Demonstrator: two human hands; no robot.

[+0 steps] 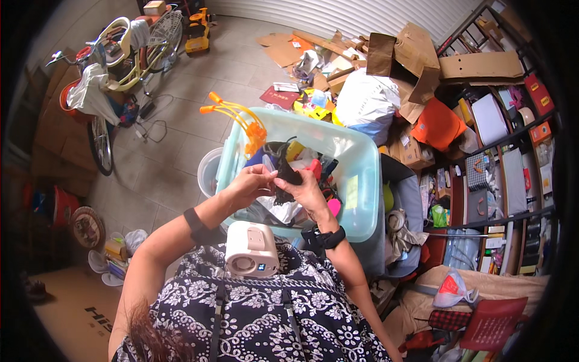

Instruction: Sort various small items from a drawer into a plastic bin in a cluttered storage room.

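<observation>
Both hands are raised over a translucent teal plastic tub [362, 176] filled with mixed items. A black lacy piece of fabric [284, 167] hangs between them. My left hand [253, 181] pinches its left edge with thumb and fingertips, and my right hand [302, 185] grips its lower right part. Just beyond the left hand, an orange toy-like item with long thin stalks [255, 133] sticks up at the tub's left side. Inside the tub lie a red item [314, 168], a bright pink item [334, 207] and white plastic [282, 210]. Part of the fabric is hidden by the fingers.
A round white bucket [209, 172] stands left of the tub, a grey fabric bin [407, 194] right of it. Beyond are a stuffed white bag [366, 99], cardboard boxes [418, 54] and scraps. Loaded shelves [506, 163] line the right; a bicycle [102, 145] stands at left.
</observation>
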